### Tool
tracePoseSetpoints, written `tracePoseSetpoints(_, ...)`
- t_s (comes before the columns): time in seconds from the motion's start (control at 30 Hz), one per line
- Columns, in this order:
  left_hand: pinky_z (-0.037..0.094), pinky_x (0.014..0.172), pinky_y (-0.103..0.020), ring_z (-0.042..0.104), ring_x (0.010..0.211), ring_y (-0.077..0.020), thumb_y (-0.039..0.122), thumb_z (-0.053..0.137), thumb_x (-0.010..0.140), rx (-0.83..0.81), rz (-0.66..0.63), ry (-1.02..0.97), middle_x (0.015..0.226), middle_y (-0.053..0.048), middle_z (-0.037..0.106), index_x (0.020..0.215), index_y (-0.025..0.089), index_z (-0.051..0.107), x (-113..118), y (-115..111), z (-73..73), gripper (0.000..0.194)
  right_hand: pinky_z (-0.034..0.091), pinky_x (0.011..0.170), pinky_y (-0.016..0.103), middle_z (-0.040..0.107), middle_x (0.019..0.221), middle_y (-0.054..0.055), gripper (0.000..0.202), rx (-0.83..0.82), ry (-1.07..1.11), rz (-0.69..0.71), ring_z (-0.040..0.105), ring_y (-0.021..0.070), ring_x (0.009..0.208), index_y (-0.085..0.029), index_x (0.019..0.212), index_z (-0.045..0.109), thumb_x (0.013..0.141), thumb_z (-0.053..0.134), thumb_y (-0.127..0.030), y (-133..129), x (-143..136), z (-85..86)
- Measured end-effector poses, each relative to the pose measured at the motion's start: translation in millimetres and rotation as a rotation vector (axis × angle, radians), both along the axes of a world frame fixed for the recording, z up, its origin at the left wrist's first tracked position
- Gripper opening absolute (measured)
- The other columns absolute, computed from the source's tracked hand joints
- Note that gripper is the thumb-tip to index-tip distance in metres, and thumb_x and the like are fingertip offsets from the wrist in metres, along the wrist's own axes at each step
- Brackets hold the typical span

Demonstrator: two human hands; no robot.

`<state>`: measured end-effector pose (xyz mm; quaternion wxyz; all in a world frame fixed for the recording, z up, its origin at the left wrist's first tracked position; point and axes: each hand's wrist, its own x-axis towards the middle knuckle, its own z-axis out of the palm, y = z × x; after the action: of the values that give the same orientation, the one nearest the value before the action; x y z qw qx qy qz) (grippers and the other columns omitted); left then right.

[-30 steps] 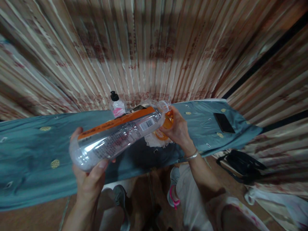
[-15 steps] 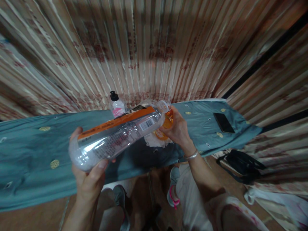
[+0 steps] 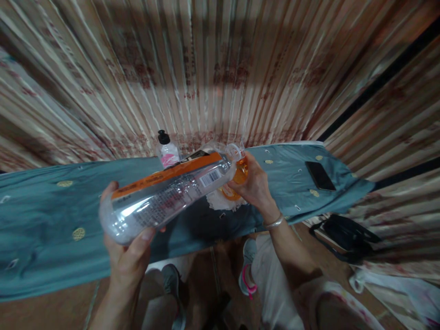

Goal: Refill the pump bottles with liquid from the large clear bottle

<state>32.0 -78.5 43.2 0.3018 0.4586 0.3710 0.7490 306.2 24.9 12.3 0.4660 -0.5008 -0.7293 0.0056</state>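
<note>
My left hand (image 3: 129, 250) is closed around the base of a large clear plastic bottle (image 3: 168, 197) with an orange label band and a barcode. The bottle lies tilted across the view, its neck pointing right. My right hand (image 3: 252, 181) wraps round a clear container with orange liquid (image 3: 240, 170), right at the bottle's mouth; the bottle's neck partly hides it. Below them is a white lacy mat (image 3: 220, 201) on the cloth, with something orange showing over it. Behind the bottle stands a small clear bottle (image 3: 168, 153) with a black cap and pink label.
A teal patterned cloth (image 3: 51, 224) covers the narrow table. A black phone (image 3: 320, 176) lies at its right end. Pleated curtains (image 3: 213, 68) hang behind, with a dark pole (image 3: 378, 82) at the right. On the floor, a black bag (image 3: 347, 233) sits beside the table.
Almost nothing differs. Both hands keep their hold and the large bottle stays tilted at the same angle, with only a very slight shift of the view.
</note>
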Motion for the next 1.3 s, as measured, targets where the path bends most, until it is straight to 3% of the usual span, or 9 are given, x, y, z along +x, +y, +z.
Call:
tracePoseSetpoints(0.37,0.053,0.041,-0.024,0.062,0.068,-0.0165,0.037,0.095,0.056,-0.023,0.004,0.023,0.112,-0.006,0.064,0.143,0.034,0.066,-0.2,-0.6,-1.1,0.091,0.062,0.092,0.051,0.074,0.12,0.012,0.071,0.045,-0.004,-0.016,0.072,0.0325,0.103,-0.022,0.143,0.048,0.081,0.077,-0.041,-0.3,-0.7,-0.4)
tracePoseSetpoints(1.3,0.058,0.041,-0.024,0.065,0.067,-0.0148,0.03,0.098,0.055,0.004,-0.038,-0.024,0.112,-0.004,0.066,0.137,0.038,0.071,-2.8,-0.3,-1.4,0.087,0.062,0.093,0.052,0.074,0.119,0.012,0.071,0.023,0.004,-0.01,0.071,0.0327,0.104,-0.022,0.143,0.049,0.082,0.078,-0.044,-0.3,-0.5,1.2)
